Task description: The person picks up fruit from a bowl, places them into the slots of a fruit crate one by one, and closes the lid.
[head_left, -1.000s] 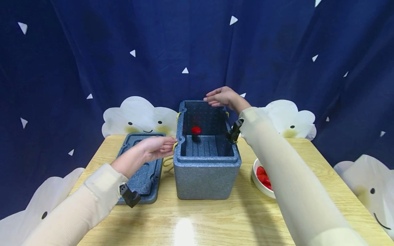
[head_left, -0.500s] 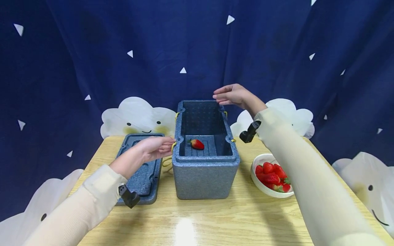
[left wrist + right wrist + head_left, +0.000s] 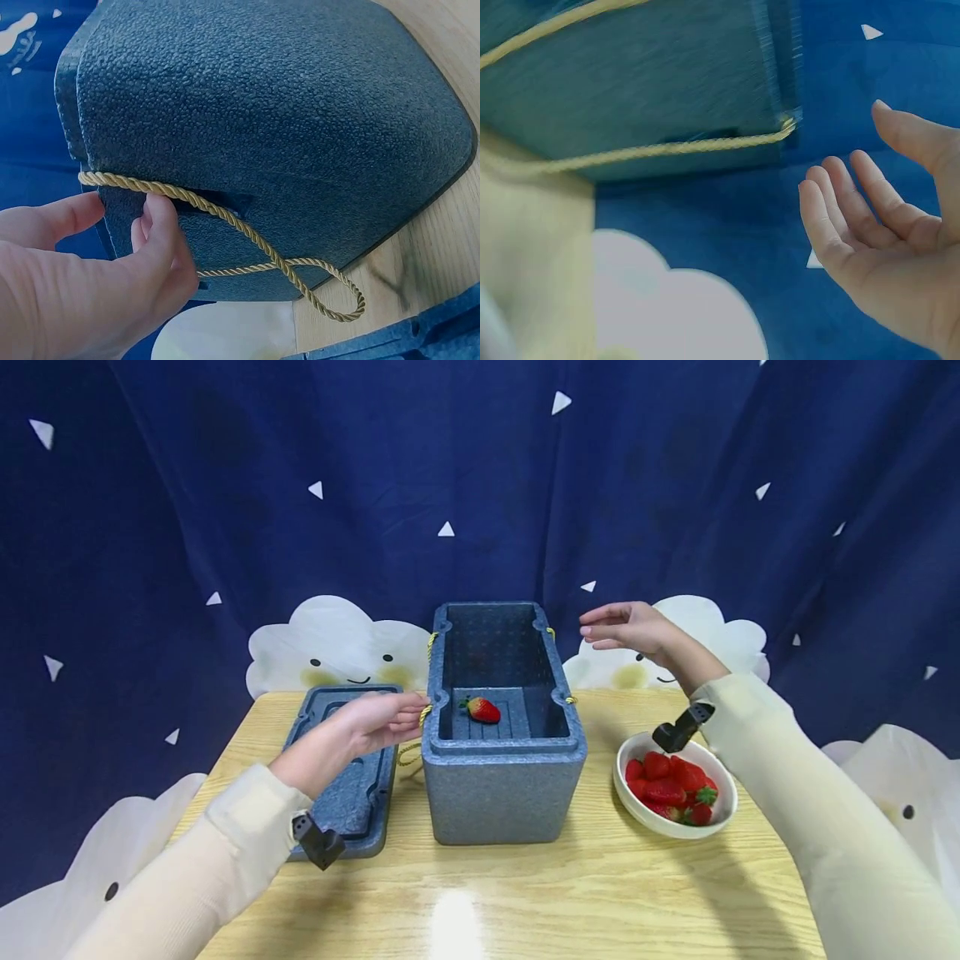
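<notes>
A blue-grey foam box point(image 3: 498, 802) stands lidless on the table, with one strawberry point(image 3: 483, 710) lying on its ribbed floor. At the box's left side is my left hand point(image 3: 382, 722), its relaxed fingertips against the wall beside a yellow rope handle point(image 3: 247, 232). The left wrist view has the thumb at the rim and the fingers just under the rope. My right hand point(image 3: 633, 628) hovers in the air right of the box, holding nothing; its fingers point(image 3: 855, 214) are spread apart from the thumb in the right wrist view. Below it sits a white bowl point(image 3: 723, 814) of several strawberries point(image 3: 667, 789).
The box's lid point(image 3: 348, 797) lies flat on the left of the wooden table point(image 3: 517, 902), partly under my left forearm. Behind the table hangs a dark blue curtain point(image 3: 480, 468) with white triangles and clouds.
The strawberry, in mid-air over the box a second ago, now lies on its floor. My right hand has moved right, away from the box, uncovering the bowl. The left hand stays put.
</notes>
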The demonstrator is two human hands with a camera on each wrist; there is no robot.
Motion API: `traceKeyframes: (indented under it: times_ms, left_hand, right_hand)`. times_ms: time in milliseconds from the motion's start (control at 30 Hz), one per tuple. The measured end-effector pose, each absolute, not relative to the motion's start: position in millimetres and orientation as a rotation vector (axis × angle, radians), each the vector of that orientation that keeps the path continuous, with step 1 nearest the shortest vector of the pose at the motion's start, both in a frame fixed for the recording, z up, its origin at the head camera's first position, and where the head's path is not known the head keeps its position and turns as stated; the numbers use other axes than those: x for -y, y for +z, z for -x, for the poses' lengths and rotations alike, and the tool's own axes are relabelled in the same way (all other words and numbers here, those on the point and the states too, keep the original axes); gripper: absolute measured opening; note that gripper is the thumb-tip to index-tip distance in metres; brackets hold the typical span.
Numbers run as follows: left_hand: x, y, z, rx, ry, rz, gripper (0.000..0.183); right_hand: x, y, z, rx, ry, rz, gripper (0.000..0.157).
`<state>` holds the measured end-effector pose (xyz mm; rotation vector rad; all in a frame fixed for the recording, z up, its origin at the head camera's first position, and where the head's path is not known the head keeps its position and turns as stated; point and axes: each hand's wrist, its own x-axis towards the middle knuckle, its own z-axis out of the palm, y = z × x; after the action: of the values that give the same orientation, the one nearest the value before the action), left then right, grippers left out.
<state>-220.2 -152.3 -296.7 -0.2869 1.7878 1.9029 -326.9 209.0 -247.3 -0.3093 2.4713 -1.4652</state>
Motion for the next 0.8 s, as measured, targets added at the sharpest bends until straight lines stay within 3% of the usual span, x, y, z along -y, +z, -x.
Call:
traceKeyframes:
  times_ms: [233,800]
  left_hand:
    - [152,-298,220,-1.823,1.889,0.267,0.054]
    - [153,-299,222,-1.794,1.916,0.263,0.056]
  right_hand:
    - [-240,-279,309,-2.511,-1.341,0.417,0.050]
    - [-297,-322,269,-2.518,-1.247,0.389,0.046]
